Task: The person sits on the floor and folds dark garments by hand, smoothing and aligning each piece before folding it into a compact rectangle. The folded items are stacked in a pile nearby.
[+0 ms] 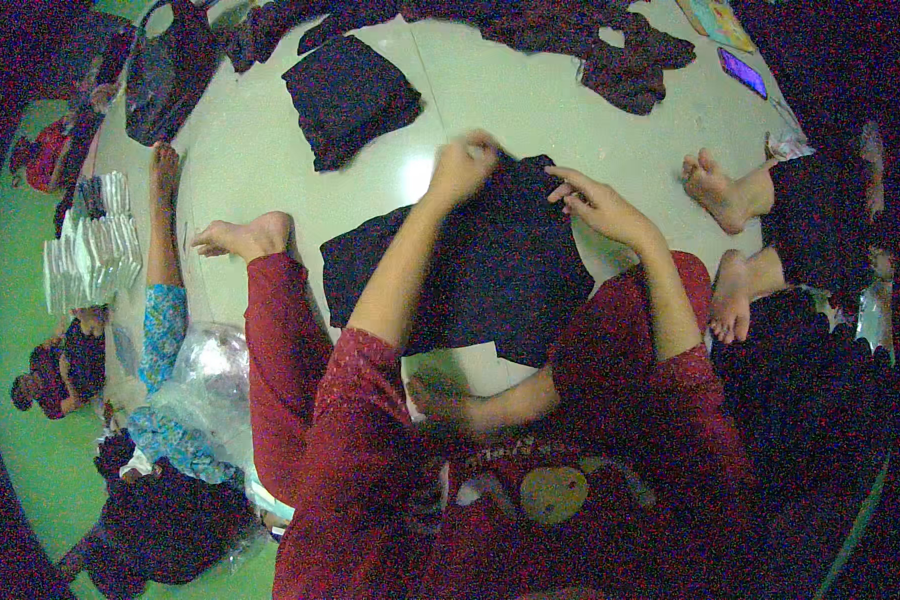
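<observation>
A dark garment (490,270) lies spread on the pale floor (530,110) in front of me, between my legs. My left hand (462,165) is closed on its far edge, pinching the cloth. My right hand (595,203) rests on the same far edge to the right, fingers bent onto the fabric. My red sleeves and red trouser legs frame the garment on both sides.
A folded dark garment (352,98) lies farther off, and a heap of dark clothes (590,40) runs along the far side. A phone (742,72) lies far right. Another person's bare feet (720,190) are at the right; a person in blue trousers (165,320) and clear plastic bags (205,380) are at the left.
</observation>
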### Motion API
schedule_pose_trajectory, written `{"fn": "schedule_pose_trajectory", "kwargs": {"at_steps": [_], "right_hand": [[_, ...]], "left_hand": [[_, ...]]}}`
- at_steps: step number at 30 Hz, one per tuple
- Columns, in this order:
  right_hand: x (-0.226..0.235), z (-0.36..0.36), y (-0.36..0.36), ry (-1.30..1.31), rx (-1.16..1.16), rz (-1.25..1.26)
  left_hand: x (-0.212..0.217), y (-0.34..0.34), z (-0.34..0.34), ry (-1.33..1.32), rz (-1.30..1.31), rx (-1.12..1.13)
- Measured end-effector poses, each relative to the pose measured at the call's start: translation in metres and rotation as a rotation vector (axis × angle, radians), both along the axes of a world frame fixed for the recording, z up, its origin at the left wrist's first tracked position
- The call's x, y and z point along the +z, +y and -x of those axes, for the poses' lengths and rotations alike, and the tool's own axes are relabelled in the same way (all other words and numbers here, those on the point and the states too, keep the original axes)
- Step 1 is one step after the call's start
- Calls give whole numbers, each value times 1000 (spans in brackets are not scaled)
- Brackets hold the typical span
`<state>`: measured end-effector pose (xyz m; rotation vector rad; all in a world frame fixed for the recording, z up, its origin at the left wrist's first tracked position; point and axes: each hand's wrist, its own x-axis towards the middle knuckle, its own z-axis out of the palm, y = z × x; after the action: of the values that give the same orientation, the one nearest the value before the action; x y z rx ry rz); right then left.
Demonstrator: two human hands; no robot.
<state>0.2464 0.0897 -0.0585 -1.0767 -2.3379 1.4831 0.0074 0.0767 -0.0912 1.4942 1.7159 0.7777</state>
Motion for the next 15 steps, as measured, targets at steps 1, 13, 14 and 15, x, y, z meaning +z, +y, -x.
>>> {"fn": "schedule_pose_trajectory", "kwargs": {"at_steps": [1,13,14,15], "right_hand": [[-1,-3,2,18,-10,-31],[-6,-4,0,96,6,100],[-6,3,-4,76,31,66],[-6,8,-8,118,80,1]], "left_hand": [[3,8,6,-160,-5,265],[-20,-94,-37,483,-511,-464],[-21,-91,-37,515,-455,-459],[-21,-87,-36,385,-407,-409]]}}
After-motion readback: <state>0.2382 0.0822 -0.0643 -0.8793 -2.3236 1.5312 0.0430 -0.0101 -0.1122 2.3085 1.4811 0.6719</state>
